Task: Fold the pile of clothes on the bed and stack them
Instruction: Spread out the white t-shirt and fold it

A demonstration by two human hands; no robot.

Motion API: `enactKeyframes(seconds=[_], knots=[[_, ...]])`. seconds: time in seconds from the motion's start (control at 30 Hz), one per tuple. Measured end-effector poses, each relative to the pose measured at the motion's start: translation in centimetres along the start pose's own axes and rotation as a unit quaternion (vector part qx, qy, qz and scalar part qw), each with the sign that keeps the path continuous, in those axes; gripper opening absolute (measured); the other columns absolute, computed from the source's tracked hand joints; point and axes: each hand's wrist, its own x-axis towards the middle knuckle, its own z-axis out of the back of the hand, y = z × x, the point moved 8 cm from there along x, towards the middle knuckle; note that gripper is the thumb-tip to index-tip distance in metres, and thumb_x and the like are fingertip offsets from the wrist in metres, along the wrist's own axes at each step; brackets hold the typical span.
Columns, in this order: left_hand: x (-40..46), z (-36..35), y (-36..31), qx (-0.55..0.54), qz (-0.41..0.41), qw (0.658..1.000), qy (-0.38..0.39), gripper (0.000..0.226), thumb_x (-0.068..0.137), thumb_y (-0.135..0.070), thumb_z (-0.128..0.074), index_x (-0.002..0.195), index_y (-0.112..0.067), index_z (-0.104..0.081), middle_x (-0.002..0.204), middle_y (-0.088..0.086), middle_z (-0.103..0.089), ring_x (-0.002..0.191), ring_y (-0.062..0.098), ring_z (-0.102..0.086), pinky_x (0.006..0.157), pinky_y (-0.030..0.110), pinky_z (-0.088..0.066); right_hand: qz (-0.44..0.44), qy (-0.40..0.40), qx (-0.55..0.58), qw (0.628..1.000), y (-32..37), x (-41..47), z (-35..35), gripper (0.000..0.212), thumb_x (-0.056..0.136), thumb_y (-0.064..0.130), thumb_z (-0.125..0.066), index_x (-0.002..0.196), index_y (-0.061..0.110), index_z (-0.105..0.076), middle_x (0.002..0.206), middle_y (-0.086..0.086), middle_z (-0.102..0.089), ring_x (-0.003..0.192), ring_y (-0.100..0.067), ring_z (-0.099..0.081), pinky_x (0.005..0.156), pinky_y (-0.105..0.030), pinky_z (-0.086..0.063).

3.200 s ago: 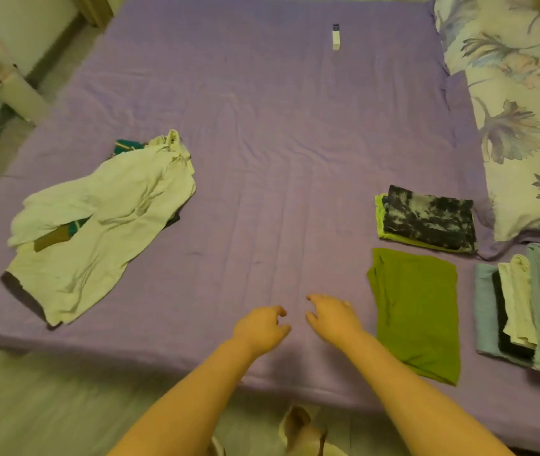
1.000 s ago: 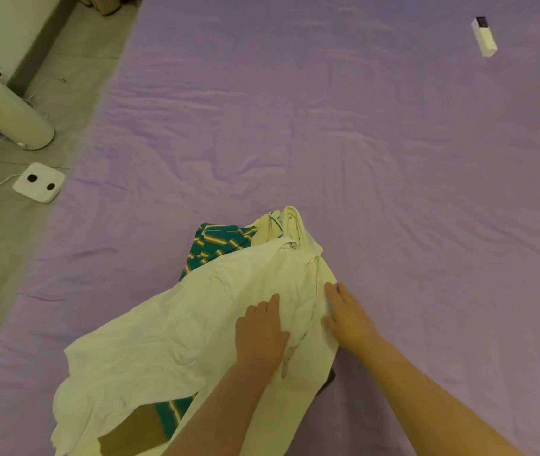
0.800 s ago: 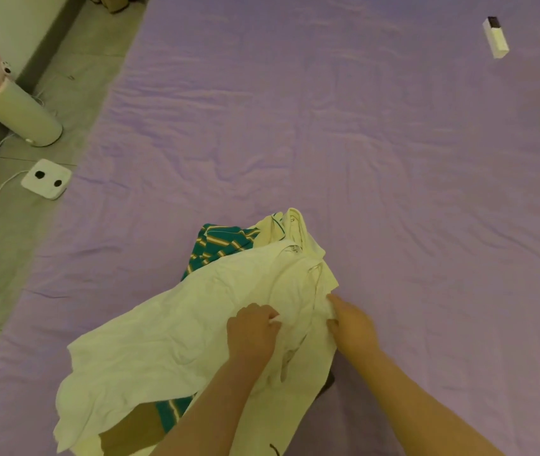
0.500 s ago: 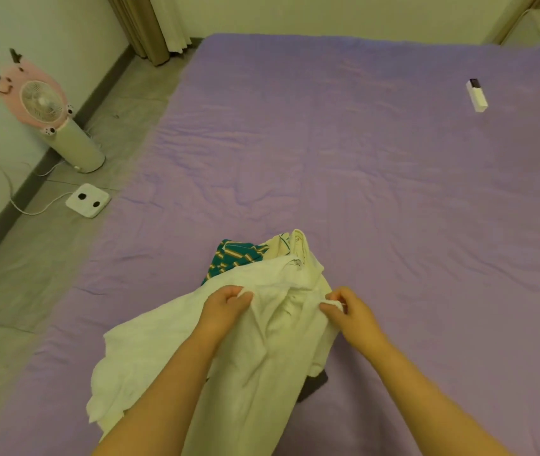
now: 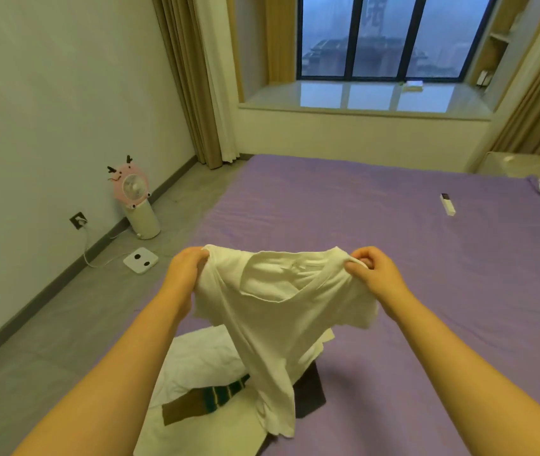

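The left hand [image 5: 185, 268] has a pinching grip on one shoulder of a white T-shirt [image 5: 271, 320], and the right hand [image 5: 372, 269] pinches the other shoulder, fingers curled round a small fold of cloth. The two hands sit level and apart at about the shirt's width, probably so the neckline stretches flat and the body can drop straight, which makes it easier to find the seams before laying it down to fold.

The shirt hangs in the air above the bed [image 5: 426, 291], neck opening facing up toward the camera, short sleeves flopping out beside each wrist. Its body is twisted and narrows toward the hem, which trails down onto the remaining pile [image 5: 202, 399] near the bed's edge. The cloth looks thin, soft and creased, so it will likely need a shake or smoothing to lie flat.

The pile below holds another pale garment, something striped in dark green, and a dark piece under the hem. Further out on the purple sheet lies a small white remote [image 5: 447, 204], well clear of the shirt. A pink fan [image 5: 135, 199] stands on the floor by the wall.
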Motion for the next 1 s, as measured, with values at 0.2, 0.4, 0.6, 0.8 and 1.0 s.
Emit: enactKeyframes(seconds=[0.2,0.4,0.6,0.8,1.0], knots=[[-4.5,2.0,-5.0,0.077,-0.072,0.99,0.099,0.003,0.083,-0.02,-0.068,0.08,-0.02,-0.069,0.082,-0.008,-0.065,0.075,0.011,-0.057,0.061,0.019,-0.04,0.061,-0.035,0.003,0.998,7.0,-3.7,3.3,0.011,0.087,0.018,-0.066,0.085,0.029,-0.067,0.088,0.012,-0.067,0.082,0.0,-0.06,0.065,-0.016,-0.043],[-8.6,3.3,-8.5,0.206,-0.191,0.945,0.165,0.015,0.082,-0.032,-0.073,0.087,-0.017,-0.073,0.082,-0.005,-0.067,0.074,0.009,-0.059,0.061,0.02,-0.041,0.088,-0.106,-0.128,0.982,12.0,-7.5,6.9,0.013,0.088,0.019,-0.064,0.099,0.014,-0.067,0.095,0.0,-0.064,0.09,-0.016,-0.057,0.08,-0.031,-0.046],[-11.5,6.0,-13.1,0.158,-0.284,0.938,0.118,0.02,0.092,-0.03,-0.061,0.088,-0.013,-0.07,0.082,0.002,-0.066,0.075,0.015,-0.056,0.065,0.028,-0.044,0.087,-0.142,-0.209,0.964,15.9,-12.4,9.6,0.013,0.09,0.028,-0.061,0.088,0.017,-0.067,0.087,0.001,-0.064,0.081,-0.015,-0.055,0.062,-0.026,-0.038],[-15.2,4.7,-14.8,0.166,-0.307,0.912,0.218,0.008,0.087,-0.024,-0.068,0.09,-0.017,-0.069,0.088,0.0,-0.067,0.08,0.014,-0.06,0.067,0.022,-0.047,0.087,-0.16,-0.209,0.961,17.6,-17.9,12.4,0.01,0.092,0.024,-0.06,0.092,0.018,-0.068,0.09,0.001,-0.064,0.088,-0.016,-0.057,0.072,-0.029,-0.041],[-20.0,2.6,-14.5,0.182,-0.315,0.861,0.355,0.028,0.078,-0.026,-0.078,0.103,-0.033,-0.07,0.11,-0.009,-0.057,0.102,0.002,-0.051,0.083,0.024,-0.043,0.07,-0.23,-0.155,0.958,16.6,-24.4,17.0,0.007,0.088,0.025,-0.066,0.088,0.018,-0.068,0.086,-0.007,-0.062,0.083,-0.021,-0.055,0.067,-0.03,-0.043]])
